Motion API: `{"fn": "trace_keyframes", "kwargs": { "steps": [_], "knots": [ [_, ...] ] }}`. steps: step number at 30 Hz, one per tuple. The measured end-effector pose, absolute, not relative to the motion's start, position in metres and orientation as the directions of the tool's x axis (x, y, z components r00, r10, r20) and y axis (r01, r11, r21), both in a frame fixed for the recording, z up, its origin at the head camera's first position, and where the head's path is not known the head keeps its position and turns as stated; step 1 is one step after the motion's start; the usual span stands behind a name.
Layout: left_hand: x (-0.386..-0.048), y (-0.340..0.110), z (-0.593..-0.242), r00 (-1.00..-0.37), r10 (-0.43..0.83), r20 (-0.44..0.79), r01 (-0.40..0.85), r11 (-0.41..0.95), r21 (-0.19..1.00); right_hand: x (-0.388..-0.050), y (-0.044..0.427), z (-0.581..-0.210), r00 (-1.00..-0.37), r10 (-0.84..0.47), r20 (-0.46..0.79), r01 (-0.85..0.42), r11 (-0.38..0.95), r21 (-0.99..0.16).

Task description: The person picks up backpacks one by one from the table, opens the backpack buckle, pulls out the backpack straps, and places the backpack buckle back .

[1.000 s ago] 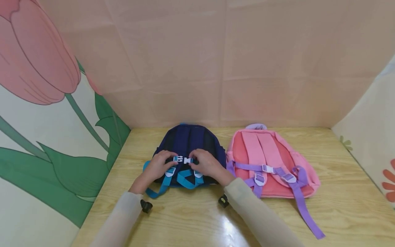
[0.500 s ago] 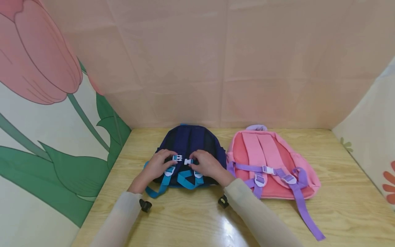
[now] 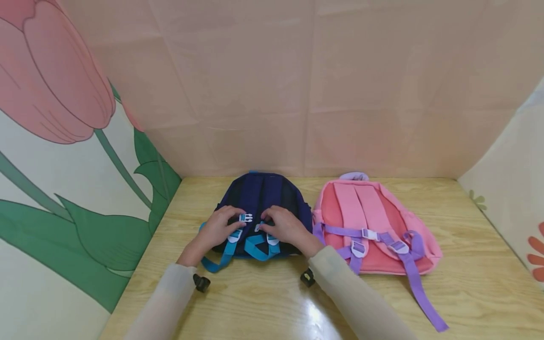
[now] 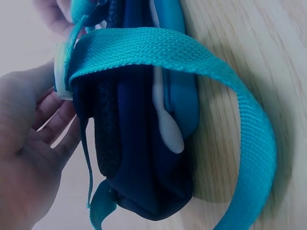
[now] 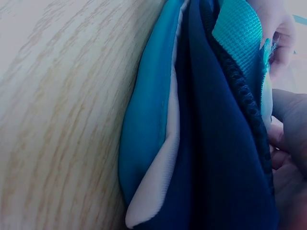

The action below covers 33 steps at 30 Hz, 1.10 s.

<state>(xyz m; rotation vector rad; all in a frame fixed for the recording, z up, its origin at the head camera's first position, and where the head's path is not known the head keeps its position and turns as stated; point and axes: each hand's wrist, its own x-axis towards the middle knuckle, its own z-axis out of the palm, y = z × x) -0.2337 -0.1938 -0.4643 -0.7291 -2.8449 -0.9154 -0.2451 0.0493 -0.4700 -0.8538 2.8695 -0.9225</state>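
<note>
A navy backpack (image 3: 263,189) with teal straps lies straps-up on the table. Between thumb and fingers, my left hand (image 3: 217,227) pinches the white pronged half of a side-release buckle (image 3: 246,217). My right hand (image 3: 285,225) pinches the white socket half (image 3: 257,227), now tilted and partly covered by the fingers. The two halves are apart, with a small gap over the middle of the backpack. In the left wrist view a teal strap (image 4: 158,48) loops across the bag's side. The right wrist view shows the bag's navy side (image 5: 225,143), with the right fingers mostly hidden.
To the right lies a pink backpack (image 3: 352,203) whose purple chest strap is joined by a white buckle (image 3: 369,234). Its loose purple strap end (image 3: 425,297) trails toward the front. A pinkish cloth wall (image 3: 263,94) stands behind the wooden table (image 3: 255,302).
The socket half in my right hand has turned from level to tilted downward. The pronged half has shifted only slightly. Both backpacks stay where they were.
</note>
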Motion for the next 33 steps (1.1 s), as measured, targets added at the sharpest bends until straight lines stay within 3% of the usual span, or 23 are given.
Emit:
{"fn": "trace_keyframes", "kwargs": {
  "steps": [11,33],
  "knots": [
    [-0.236,-0.188,-0.463,-0.865,0.434,0.254,0.500,0.691,0.522,-0.244,0.046,-0.466,-0.835,-0.502,0.226,-0.535,0.642,-0.549],
    [-0.236,-0.184,-0.467,-0.849,0.454,0.272,0.526,0.669,0.525,-0.245,0.038,-0.468,-0.833,-0.502,0.235,-0.536,0.624,-0.568]
  ]
}}
